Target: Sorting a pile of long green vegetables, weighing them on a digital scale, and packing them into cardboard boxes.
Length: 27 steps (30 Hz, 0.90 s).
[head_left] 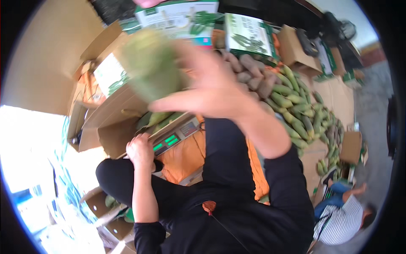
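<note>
High in front of me, my right hand (207,80) grips a thick green radish (150,63) from its right side, thumb below and fingers behind. Both are smeared by motion, and the radish looms large over the open cardboard box (105,131). Several green radishes (158,118) lie inside that box, partly hidden by its walls. My left hand (140,150) is closed on the box's near edge. Right beside it, a digital scale (173,139) with lit green displays sits along the box's near side.
At the right spreads a large heap of green radishes (298,110), with brownish roots (253,72) behind it. Printed cartons (249,36) stand at the back. Orange cloth (182,156) lies by my legs. Another person (342,220) sits at the lower right.
</note>
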Each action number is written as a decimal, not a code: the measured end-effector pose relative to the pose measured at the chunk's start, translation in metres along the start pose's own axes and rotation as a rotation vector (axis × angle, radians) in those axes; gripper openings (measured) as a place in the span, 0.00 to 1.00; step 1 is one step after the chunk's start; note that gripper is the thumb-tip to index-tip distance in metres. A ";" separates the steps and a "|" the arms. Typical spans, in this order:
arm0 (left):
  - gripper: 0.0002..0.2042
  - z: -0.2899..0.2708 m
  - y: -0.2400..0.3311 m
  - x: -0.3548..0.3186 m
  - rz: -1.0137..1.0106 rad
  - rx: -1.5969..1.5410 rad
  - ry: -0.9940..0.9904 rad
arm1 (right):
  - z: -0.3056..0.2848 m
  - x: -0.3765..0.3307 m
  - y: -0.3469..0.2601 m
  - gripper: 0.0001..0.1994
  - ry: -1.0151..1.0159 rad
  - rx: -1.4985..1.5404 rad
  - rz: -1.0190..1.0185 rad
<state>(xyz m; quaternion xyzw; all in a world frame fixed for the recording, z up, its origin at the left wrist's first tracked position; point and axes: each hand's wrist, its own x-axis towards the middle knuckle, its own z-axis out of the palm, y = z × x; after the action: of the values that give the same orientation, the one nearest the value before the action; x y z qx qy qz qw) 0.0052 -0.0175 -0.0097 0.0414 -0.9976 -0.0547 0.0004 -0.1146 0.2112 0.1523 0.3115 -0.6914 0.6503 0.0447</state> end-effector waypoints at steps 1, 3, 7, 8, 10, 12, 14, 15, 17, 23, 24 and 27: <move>0.05 -0.001 0.000 0.000 0.015 -0.019 0.021 | 0.019 0.012 0.006 0.29 -0.064 -0.114 -0.125; 0.05 -0.003 0.006 0.006 -0.018 0.040 -0.027 | 0.060 0.016 0.038 0.31 -0.147 -0.292 -0.043; 0.08 -0.002 -0.003 0.001 0.014 -0.008 -0.017 | 0.137 0.014 0.079 0.33 -0.501 -0.652 0.216; 0.08 -0.001 -0.001 0.001 0.018 -0.010 0.003 | 0.148 0.011 0.090 0.31 -0.578 -0.683 0.248; 0.09 0.006 0.010 0.006 0.013 -0.026 -0.015 | 0.162 -0.001 0.123 0.26 -0.700 -0.788 0.340; 0.09 0.003 0.012 0.002 0.001 0.001 -0.031 | 0.177 -0.009 0.142 0.24 -0.748 -0.768 0.423; 0.08 0.005 0.009 0.001 0.042 -0.020 -0.023 | 0.178 -0.009 0.145 0.24 -0.802 -0.754 0.512; 0.09 0.007 0.008 0.004 0.004 -0.040 -0.038 | 0.177 -0.009 0.146 0.24 -0.765 -0.698 0.525; 0.10 0.005 0.011 0.006 -0.065 -0.032 -0.060 | 0.171 -0.012 0.141 0.24 -0.719 -0.643 0.548; 0.11 -0.007 0.019 0.005 -0.002 -0.163 -0.029 | 0.083 -0.024 0.060 0.19 -0.322 -0.307 0.221; 0.11 -0.002 0.012 0.004 0.020 -0.132 0.013 | 0.066 -0.028 0.049 0.17 -0.256 -0.236 0.192; 0.11 -0.001 0.006 0.005 -0.012 -0.054 -0.030 | 0.003 -0.051 0.033 0.12 0.103 -0.109 0.072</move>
<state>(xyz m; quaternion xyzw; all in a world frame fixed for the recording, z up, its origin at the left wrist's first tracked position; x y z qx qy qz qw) -0.0004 -0.0117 -0.0083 0.0466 -0.9954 -0.0823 -0.0136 -0.0888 0.2261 0.0994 0.2497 -0.7333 0.6281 0.0737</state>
